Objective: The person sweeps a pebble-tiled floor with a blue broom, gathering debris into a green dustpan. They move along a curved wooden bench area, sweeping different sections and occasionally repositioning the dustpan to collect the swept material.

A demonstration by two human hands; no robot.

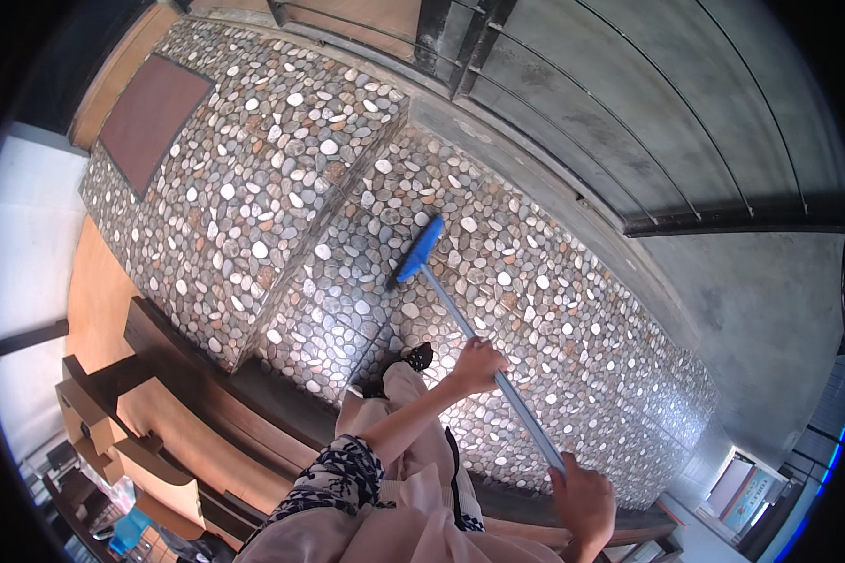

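Note:
A broom with a blue plastic head (421, 250) and dark bristles rests on the pebble-patterned floor (521, 281), just below a raised step. Its grey-blue pole (528, 412) slants down to the right, towards my body. My left hand (477, 367) is wrapped around the middle of the pole. Further up, close to the pole's end, my right hand (586, 497) grips it too. The bristles appear to touch the floor. Below my left forearm shows a dark shoe (418, 356), partly hidden by my light trousers.
A step edge (324, 218) crosses the floor ahead, with a brown mat (156, 119) on the upper level. Metal railings (605, 112) and a low concrete kerb (535, 151) run along the right. Left stand a wooden bench (211, 415) and an open cardboard box (158, 485).

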